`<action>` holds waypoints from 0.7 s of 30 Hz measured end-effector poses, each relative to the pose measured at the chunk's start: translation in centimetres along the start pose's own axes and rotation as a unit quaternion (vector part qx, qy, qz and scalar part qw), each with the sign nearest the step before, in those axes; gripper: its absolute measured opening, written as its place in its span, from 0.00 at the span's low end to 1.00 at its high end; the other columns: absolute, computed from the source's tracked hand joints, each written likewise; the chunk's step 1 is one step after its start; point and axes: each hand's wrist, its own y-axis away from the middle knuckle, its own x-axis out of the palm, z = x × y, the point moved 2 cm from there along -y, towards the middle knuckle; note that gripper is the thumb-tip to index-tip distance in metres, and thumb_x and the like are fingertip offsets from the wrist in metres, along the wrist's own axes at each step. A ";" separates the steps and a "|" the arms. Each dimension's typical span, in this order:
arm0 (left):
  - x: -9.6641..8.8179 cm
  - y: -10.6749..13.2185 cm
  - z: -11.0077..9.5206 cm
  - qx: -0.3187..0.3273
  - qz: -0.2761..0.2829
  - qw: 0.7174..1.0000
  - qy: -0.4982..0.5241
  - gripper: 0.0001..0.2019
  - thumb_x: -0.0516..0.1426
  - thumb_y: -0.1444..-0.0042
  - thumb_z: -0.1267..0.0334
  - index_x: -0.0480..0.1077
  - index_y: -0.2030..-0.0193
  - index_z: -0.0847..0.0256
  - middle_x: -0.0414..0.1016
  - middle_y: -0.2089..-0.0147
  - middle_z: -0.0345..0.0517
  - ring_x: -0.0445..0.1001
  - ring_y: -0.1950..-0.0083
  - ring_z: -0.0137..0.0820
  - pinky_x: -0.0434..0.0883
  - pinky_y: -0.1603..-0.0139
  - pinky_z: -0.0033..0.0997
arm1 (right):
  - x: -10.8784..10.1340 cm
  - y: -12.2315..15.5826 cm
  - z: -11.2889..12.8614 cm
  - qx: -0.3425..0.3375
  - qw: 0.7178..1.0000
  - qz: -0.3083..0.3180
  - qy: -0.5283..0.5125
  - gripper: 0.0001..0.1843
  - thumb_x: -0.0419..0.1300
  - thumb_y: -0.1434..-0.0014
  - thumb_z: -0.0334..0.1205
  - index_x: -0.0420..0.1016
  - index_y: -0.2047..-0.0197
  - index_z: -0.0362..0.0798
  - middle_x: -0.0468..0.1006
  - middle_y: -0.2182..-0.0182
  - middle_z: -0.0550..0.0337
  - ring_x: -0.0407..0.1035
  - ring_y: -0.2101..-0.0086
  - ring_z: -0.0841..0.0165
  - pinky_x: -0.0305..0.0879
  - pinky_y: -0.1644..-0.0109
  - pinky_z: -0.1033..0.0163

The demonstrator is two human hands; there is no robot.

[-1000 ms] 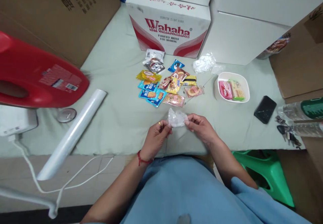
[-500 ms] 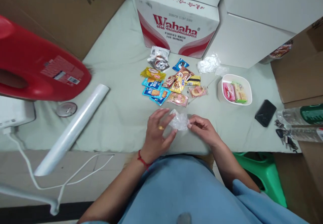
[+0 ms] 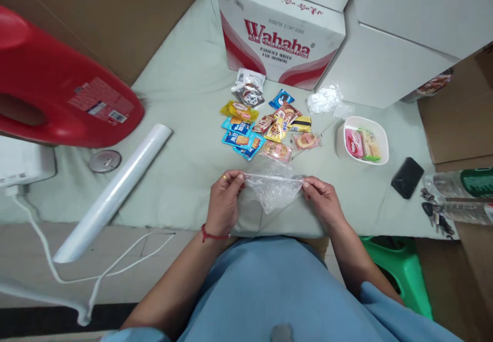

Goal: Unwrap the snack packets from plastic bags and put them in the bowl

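Note:
A crumpled clear plastic food cover (image 3: 272, 190) is stretched between my two hands near the front of the table, its rim pulled into a taut line like elastic. My left hand (image 3: 224, 203) pinches one end of that rim between thumb and fingers. At the other end, my right hand (image 3: 322, 196) pinches it the same way. Just beyond the cover lie wrapped snacks: a pink biscuit pack (image 3: 276, 151), blue packets (image 3: 242, 140), a yellow packet (image 3: 239, 111) and several others. To the right, a white square bowl (image 3: 382, 158) holds a pink packet (image 3: 353, 143) and a green-yellow packet (image 3: 370, 144).
More crumpled clear plastic (image 3: 324, 99) lies before the Wahaha carton (image 3: 281, 39). At left are a red jug (image 3: 69, 85), a film roll (image 3: 115, 190) and a round lid (image 3: 105, 161). A black box (image 3: 407, 177), keys (image 3: 435, 213) and bottles (image 3: 454, 184) are at right.
The bunched plastic cover has been spread sideways. My left hand has moved left and changed from spread fingers to a pinch; my right hand has shifted a little right. The view has shifted slightly.

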 end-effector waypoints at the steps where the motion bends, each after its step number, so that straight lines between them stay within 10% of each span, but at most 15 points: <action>1: 0.1 0.0 -0.1 -0.025 0.013 0.999 0.033 0.16 0.70 0.52 0.52 0.74 0.65 0.59 0.79 0.64 0.40 0.72 0.64 0.27 0.70 0.59 0.27 | -0.1 0.0 -0.2 0.016 1.000 -0.004 -0.007 0.18 0.68 0.38 0.57 0.84 0.62 0.51 0.73 0.73 0.63 0.59 0.74 0.71 0.56 0.69 0.64; 14: 1.6 1.1 -1.1 -0.065 0.126 0.988 0.068 0.23 0.71 0.50 0.45 0.66 0.67 0.57 0.81 0.60 0.39 0.81 0.64 0.30 0.76 0.57 0.32 | -2.4 -2.4 1.7 -0.053 0.997 -0.051 0.039 0.24 0.58 0.31 0.63 0.82 0.51 0.52 0.80 0.57 0.57 0.70 0.62 0.66 0.69 0.54 0.59; 21: 1.3 1.1 -0.9 -0.028 0.081 0.995 0.050 0.23 0.70 0.48 0.43 0.65 0.65 0.56 0.82 0.58 0.40 0.77 0.66 0.26 0.77 0.58 0.30 | -1.6 -1.4 1.8 -0.049 0.984 -0.167 0.030 0.22 0.60 0.33 0.62 0.74 0.59 0.51 0.73 0.68 0.62 0.64 0.72 0.70 0.64 0.68 0.64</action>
